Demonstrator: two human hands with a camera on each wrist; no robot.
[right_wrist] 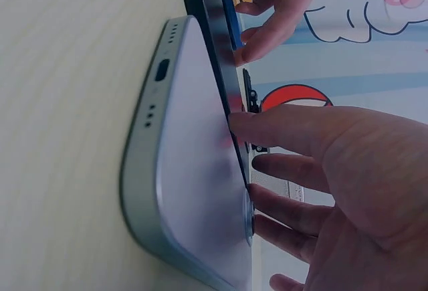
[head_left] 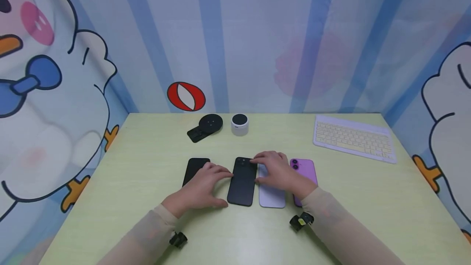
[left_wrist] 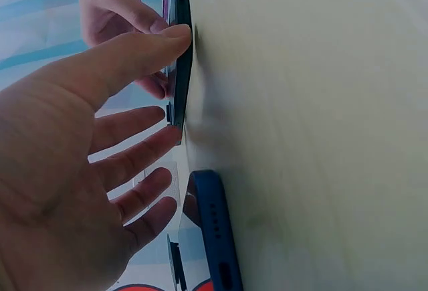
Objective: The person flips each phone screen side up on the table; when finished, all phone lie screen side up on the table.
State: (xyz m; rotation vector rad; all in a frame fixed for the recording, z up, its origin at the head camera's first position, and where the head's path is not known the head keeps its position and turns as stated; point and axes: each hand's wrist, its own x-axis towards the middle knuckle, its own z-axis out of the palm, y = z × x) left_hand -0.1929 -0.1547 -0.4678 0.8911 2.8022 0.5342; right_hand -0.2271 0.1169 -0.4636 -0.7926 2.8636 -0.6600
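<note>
A black smartphone (head_left: 241, 185) lies camera side up on the table between my two hands. My left hand (head_left: 204, 187) is at its left side, fingers spread and loosely extended, with thumb and fingertips right at the edge. From the right, my right hand (head_left: 276, 171) reaches over a pale lavender phone (head_left: 272, 196), its fingertips at the black phone's upper right edge. In the right wrist view, those fingers are loosely bent above the pale phone (right_wrist: 194, 150). Partly hidden behind my left hand is a dark phone (head_left: 194, 169), whose blue side (left_wrist: 217, 231) shows in the left wrist view.
A purple phone (head_left: 304, 169) lies partly under my right forearm. Farther back are a round black stand-like device (head_left: 210, 123) on a dark flat piece, a small white cylinder (head_left: 240, 128) with a black top, and a white keyboard (head_left: 355, 139). A striped curtain (head_left: 246, 52) borders the table's back.
</note>
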